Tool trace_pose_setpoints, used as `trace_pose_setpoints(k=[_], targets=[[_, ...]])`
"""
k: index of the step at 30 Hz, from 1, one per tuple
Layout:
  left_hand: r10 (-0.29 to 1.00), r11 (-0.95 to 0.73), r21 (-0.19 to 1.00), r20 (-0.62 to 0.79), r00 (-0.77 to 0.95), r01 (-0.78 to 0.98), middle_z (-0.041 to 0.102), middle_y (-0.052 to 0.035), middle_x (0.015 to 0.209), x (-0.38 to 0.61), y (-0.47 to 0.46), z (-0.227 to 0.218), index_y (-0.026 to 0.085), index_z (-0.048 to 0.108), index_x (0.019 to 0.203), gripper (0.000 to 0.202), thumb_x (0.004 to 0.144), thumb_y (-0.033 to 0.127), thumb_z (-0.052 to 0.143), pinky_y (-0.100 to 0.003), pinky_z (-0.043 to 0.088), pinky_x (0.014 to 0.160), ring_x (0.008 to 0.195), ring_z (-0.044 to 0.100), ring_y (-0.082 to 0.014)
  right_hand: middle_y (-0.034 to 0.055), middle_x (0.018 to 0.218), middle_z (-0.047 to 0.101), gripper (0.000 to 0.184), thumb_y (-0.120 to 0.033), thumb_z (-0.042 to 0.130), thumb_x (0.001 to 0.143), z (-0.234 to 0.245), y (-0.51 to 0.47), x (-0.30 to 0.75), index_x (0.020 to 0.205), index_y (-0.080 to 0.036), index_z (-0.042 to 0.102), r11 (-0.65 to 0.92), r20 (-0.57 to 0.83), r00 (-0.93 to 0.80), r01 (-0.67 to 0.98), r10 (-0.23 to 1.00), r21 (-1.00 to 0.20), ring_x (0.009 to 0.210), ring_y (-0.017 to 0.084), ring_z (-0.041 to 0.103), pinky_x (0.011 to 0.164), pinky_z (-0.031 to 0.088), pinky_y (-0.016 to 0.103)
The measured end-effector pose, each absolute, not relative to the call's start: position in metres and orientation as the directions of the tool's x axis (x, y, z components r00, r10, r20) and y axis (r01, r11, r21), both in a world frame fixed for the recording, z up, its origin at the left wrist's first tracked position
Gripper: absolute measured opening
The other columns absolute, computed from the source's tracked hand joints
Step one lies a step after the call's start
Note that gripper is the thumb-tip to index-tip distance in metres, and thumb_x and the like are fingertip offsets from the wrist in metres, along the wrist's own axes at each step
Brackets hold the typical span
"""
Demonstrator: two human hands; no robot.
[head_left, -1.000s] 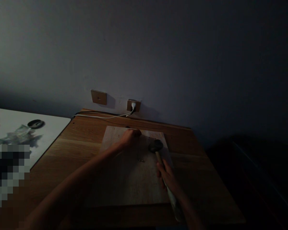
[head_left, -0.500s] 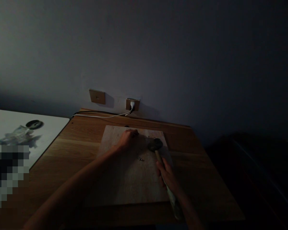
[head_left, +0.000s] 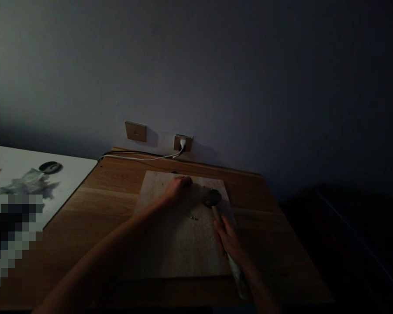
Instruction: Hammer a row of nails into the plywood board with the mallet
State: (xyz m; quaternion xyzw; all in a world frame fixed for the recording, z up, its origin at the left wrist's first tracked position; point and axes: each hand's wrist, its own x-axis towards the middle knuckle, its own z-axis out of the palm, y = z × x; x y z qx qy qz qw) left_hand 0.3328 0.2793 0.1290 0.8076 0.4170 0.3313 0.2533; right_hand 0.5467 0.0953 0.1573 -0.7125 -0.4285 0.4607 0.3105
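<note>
My right hand [head_left: 228, 237] is wrapped round the handle of a hammer [head_left: 212, 198] with a dark, rounded head. The head hovers over or rests on the right part of a pale wooden board [head_left: 177, 253]; I cannot tell which. Toward the board's far side, my left hand [head_left: 177, 187] is closed, its fingertips pressed together near the surface. Whatever those fingers pinch is too dark and small to name. Between the hands, a small shiny metal piece [head_left: 193, 217] lies on the board.
The board lies on a brown wooden table [head_left: 94, 209] against the wall. Cables [head_left: 140, 158] run along its back edge to a wall socket [head_left: 183, 143]. At left, a white table [head_left: 75, 168] bears a dark round object [head_left: 50, 167] and crumpled clear plastic [head_left: 29, 182].
The view has shifted slightly. My left hand has moved a little to the right across the board. My right hand and the hammer stay almost in place.
</note>
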Motion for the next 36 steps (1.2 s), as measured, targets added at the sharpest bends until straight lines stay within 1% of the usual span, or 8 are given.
trace_pose_setpoints(k=[4,11,14,19,22,27,33,36], targets=[[0.856,-0.495,0.731,0.318,0.409,0.469,0.075,-0.0021,0.090,0.331,0.280,0.125,0.019,0.065,0.117,0.042,0.078,0.005,0.057,-0.025,0.052,0.078,0.081,0.069,-0.0157,-0.0102,0.058,0.045,0.046,-0.066,0.053,0.088,0.173,0.107,0.542,0.104,-0.023,0.054,-0.345,-0.321,0.126,0.362,0.939,-0.866,0.037,0.008,0.039,0.032,0.029,0.019],[0.853,-0.493,0.735,0.303,0.425,0.465,0.076,-0.0041,0.095,0.329,0.277,0.125,0.019,0.061,0.121,0.045,0.078,0.008,0.060,-0.027,0.054,0.080,0.086,0.070,-0.0172,-0.0096,0.057,0.045,0.044,-0.062,0.048,0.094,0.215,0.142,0.513,0.109,-0.022,0.056,-0.151,-0.115,0.110,0.411,0.987,-0.899,0.036,0.010,0.040,0.033,0.031,0.021],[0.854,-0.503,0.717,0.327,0.404,0.483,0.075,-0.0062,0.098,0.331,0.279,0.122,0.016,0.062,0.121,0.043,0.078,0.010,0.061,-0.027,0.053,0.079,0.086,0.070,-0.0180,-0.0085,0.055,0.045,0.044,-0.060,0.047,0.094,0.209,0.150,0.506,0.109,-0.020,0.057,-0.147,-0.116,0.092,0.501,0.989,-0.853,0.036,0.011,0.042,0.034,0.030,0.022],[0.866,-0.478,0.739,0.308,0.393,0.474,0.076,-0.0045,0.093,0.333,0.280,0.122,0.017,0.062,0.121,0.043,0.078,0.009,0.060,-0.025,0.052,0.074,0.081,0.070,-0.0174,-0.0058,0.059,0.049,0.040,-0.057,0.046,0.094,0.194,0.154,0.504,0.101,-0.020,0.058,-0.189,-0.190,0.059,0.576,0.980,-0.796,0.038,0.010,0.043,0.037,0.029,0.022],[0.868,-0.471,0.745,0.296,0.397,0.473,0.076,-0.0049,0.093,0.331,0.278,0.124,0.017,0.062,0.121,0.044,0.078,0.008,0.060,-0.026,0.053,0.075,0.081,0.071,-0.0180,-0.0066,0.058,0.047,0.039,-0.058,0.045,0.094,0.197,0.154,0.505,0.100,-0.021,0.057,-0.182,-0.180,0.060,0.571,0.982,-0.800,0.039,0.011,0.044,0.036,0.031,0.022],[0.861,-0.473,0.750,0.281,0.424,0.463,0.077,-0.0043,0.095,0.330,0.276,0.129,0.018,0.062,0.122,0.046,0.078,0.006,0.060,-0.024,0.053,0.076,0.085,0.072,-0.0171,-0.0079,0.055,0.046,0.044,-0.059,0.044,0.095,0.201,0.155,0.504,0.113,-0.020,0.057,-0.178,-0.152,0.093,0.532,0.984,-0.828,0.036,0.012,0.043,0.034,0.031,0.022],[0.874,-0.458,0.736,0.272,0.403,0.498,0.077,-0.0051,0.094,0.330,0.274,0.133,0.017,0.062,0.121,0.043,0.079,0.009,0.061,-0.025,0.053,0.073,0.081,0.071,-0.0182,-0.0078,0.056,0.045,0.037,-0.056,0.046,0.094,0.194,0.156,0.503,0.100,-0.021,0.057,-0.204,-0.201,0.065,0.547,0.977,-0.812,0.036,0.011,0.043,0.033,0.031,0.021],[0.866,-0.469,0.725,0.266,0.424,0.504,0.076,-0.0037,0.095,0.330,0.275,0.133,0.018,0.060,0.124,0.046,0.079,0.008,0.060,-0.026,0.053,0.078,0.084,0.070,-0.0173,-0.0080,0.057,0.046,0.041,-0.058,0.046,0.094,0.200,0.154,0.503,0.107,-0.021,0.057,-0.188,-0.166,0.089,0.515,0.982,-0.836,0.036,0.011,0.044,0.032,0.032,0.022]])
